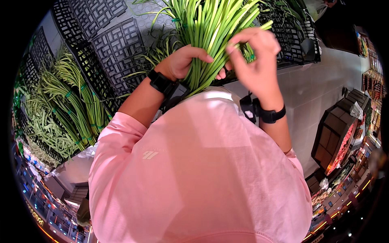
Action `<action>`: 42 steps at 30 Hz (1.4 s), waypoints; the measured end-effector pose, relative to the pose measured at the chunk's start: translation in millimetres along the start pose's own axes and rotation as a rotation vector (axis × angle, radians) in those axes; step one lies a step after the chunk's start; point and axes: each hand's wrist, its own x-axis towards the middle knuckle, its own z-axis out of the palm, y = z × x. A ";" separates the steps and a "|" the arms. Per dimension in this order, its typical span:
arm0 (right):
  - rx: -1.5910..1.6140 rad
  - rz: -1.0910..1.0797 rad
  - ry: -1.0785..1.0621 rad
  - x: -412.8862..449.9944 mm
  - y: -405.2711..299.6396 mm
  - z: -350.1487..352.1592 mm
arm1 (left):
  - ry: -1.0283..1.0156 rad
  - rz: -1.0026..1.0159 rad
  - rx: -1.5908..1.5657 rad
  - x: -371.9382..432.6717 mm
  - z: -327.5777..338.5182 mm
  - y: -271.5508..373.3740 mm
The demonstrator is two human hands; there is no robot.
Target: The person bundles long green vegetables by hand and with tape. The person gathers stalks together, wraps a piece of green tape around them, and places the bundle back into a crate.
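A thick bunch of long green stalks, which look like garlic scapes (209, 33), fans out before my chest. My left hand (185, 60) wraps around its lower part, thumb across the front and fingertips showing at the right side. My right hand (258, 54), slightly blurred, is at the bunch's right edge. Its thumb and forefinger pinch a stalk there, and a cut end (266, 25) sticks out past the knuckles. Both wrists wear black straps.
Black plastic lattice crates (118, 42) stand ahead and to the left. Tied green bundles (76, 103) lie at left, beside a heap of flat green pods (48, 121). Another crate (291, 39) with greens is at right. A dark display stand (334, 133) stands across the tiled floor (331, 73).
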 end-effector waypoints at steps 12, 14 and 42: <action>0.847 0.546 0.362 10.8 22.4 8.0 | -0.036 0.090 0.282 4.7 18.9 1.8; 0.966 0.627 0.145 -14.5 22.4 14.3 | -0.070 0.131 0.238 7.8 18.0 2.1; 0.899 0.557 0.077 -0.2 -19.4 12.9 | -0.025 -0.058 0.287 12.3 32.3 1.9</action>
